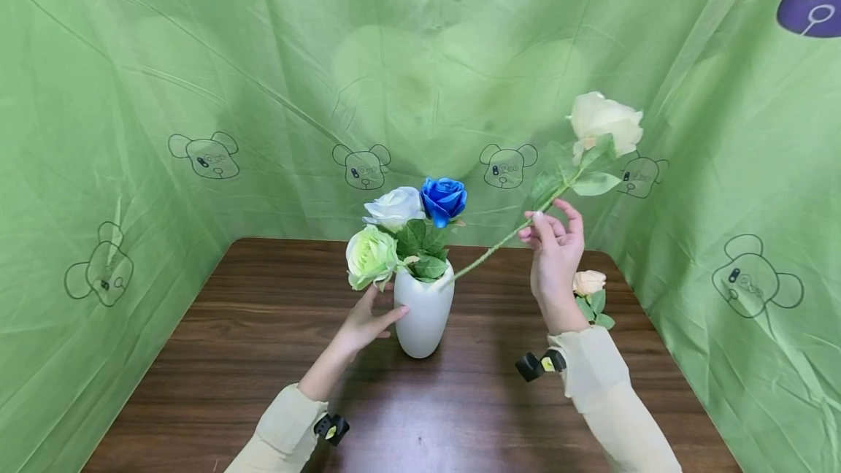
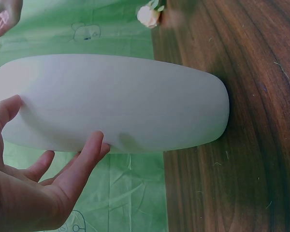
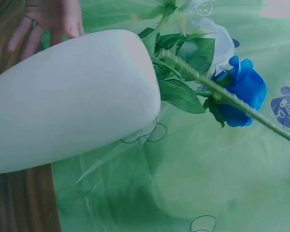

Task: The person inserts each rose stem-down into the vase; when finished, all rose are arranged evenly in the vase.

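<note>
A white vase [image 1: 423, 320] stands upright on the table, holding a blue rose [image 1: 444, 201], a pale blue-white rose [image 1: 396, 208] and a green rose [image 1: 370, 257]. The left hand [image 1: 368, 321] touches the vase's left side, thumb and fingers spread; its fingertips [image 2: 95, 140] rest on the white surface. To the right, the right hand [image 1: 555, 254] pinches the green stem of a cream rose [image 1: 604, 125] between thumb and fingers. That stem [image 3: 222, 92] slants down to the left, its lower end right at the vase's mouth. The cream bloom is up and to the right of the hand.
On the table's right side lies a peach rose [image 1: 589, 282] with green leaves, partly hidden behind the right forearm. The dark wooden table [image 1: 263, 356] is enclosed at the back and sides by a green printed cloth [image 1: 282, 93].
</note>
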Available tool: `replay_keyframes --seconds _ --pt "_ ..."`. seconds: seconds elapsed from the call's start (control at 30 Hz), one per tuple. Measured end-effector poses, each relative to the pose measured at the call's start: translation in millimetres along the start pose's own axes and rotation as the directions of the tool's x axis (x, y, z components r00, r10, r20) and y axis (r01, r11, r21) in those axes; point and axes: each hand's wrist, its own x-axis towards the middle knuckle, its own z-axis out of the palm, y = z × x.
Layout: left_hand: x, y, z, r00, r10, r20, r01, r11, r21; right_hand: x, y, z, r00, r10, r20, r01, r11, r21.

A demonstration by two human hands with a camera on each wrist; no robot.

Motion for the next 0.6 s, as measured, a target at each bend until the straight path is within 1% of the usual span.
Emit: replay_keyframes --seconds 0.07,0.13,0.2,0.27,0.37,0.47,0.53,0.6 --pt "-0.2 0.7 -0.2 1.000 -0.009 0.002 0.009 1.000 -0.006 4.3 -1 6 0.998 -0.053 -0.023 0.053 0.998 0.014" --pt "-0.9 2.6 -0.4 1.000 -0.008 0.011 0.008 1.000 -0.015 7.7 -2 11 0.993 -0.118 -0.032 0.117 0.993 -0.014" --pt "-3.6 7.8 -0.4 1.000 -0.003 0.020 0.004 1.000 -0.018 9.9 -3 16 0.984 -0.177 -0.034 0.175 0.983 -0.048" --pt "-7.3 14.9 -0.3 1.000 -0.004 0.024 0.004 1.000 -0.019 9.6 -3 21 0.979 -0.203 -0.015 0.201 0.976 -0.086" --pt "-13.5 25.7 0.4 1.000 -0.004 0.023 0.004 1.000 -0.008 5.0 0 26 0.980 -0.195 0.036 0.198 0.974 -0.112" --pt "-16.9 31.1 1.1 1.000 -0.011 0.019 0.011 1.000 -0.002 -3.8 7 29 0.981 -0.153 0.116 0.171 0.972 -0.162" --pt "-18.2 32.7 1.5 1.000 -0.012 0.019 0.012 1.000 -0.001 -10.6 13 31 0.975 -0.132 0.181 0.171 0.961 -0.218" --pt "-18.4 32.9 1.4 1.000 -0.009 0.021 0.010 1.000 -0.005 -17.6 19 33 0.962 -0.115 0.249 0.179 0.950 -0.255"
